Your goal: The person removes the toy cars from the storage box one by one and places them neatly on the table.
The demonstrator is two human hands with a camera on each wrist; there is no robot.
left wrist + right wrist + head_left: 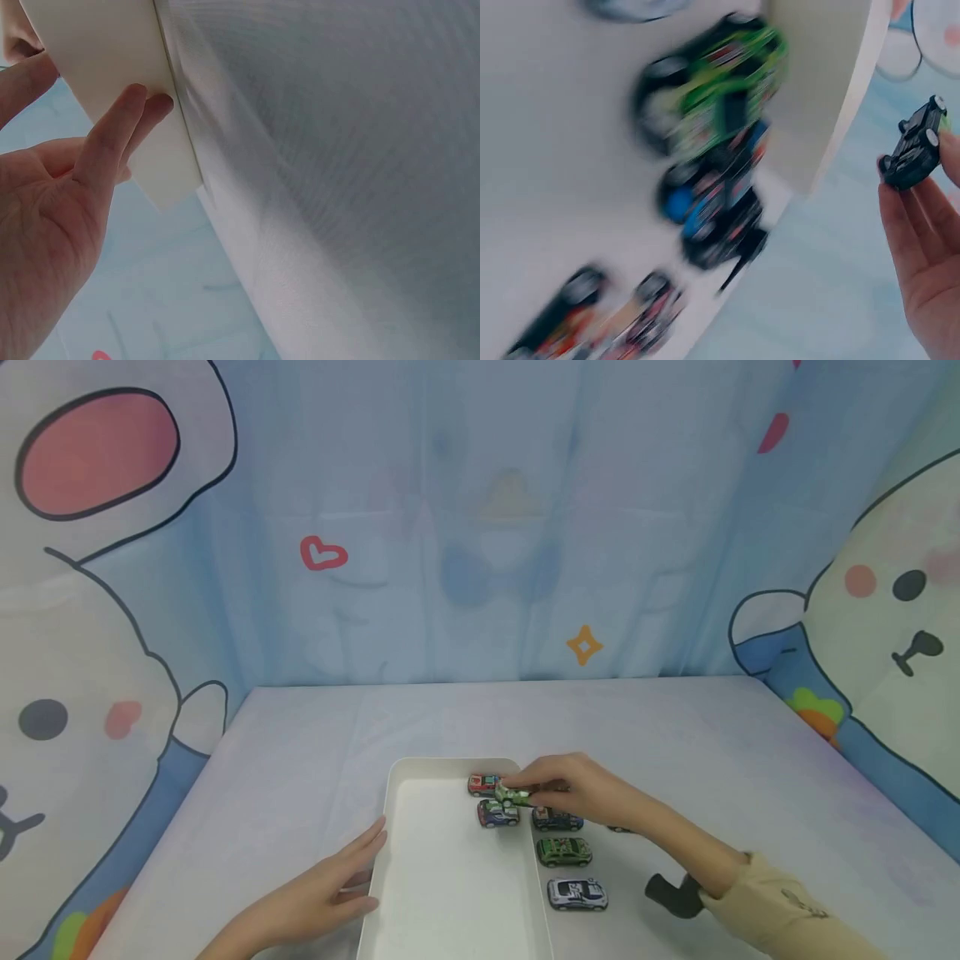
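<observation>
Standing near the far right corner of the white tray (450, 868) are two toy cars, a red car (482, 784) and, just nearer, a dark blue car (498, 813). The right hand (585, 785) pinches a light green car (513, 795) between thumb and fingers, above the tray by those two. The left hand (330, 885), its fingers extended and slightly apart, touches the tray's left wall from outside. Outside the right wall, a dark car (557, 819), a green car (564, 852) and a silver car (577, 894) form a row; a mostly hidden object (619, 829) below the right forearm is probably another car.
</observation>
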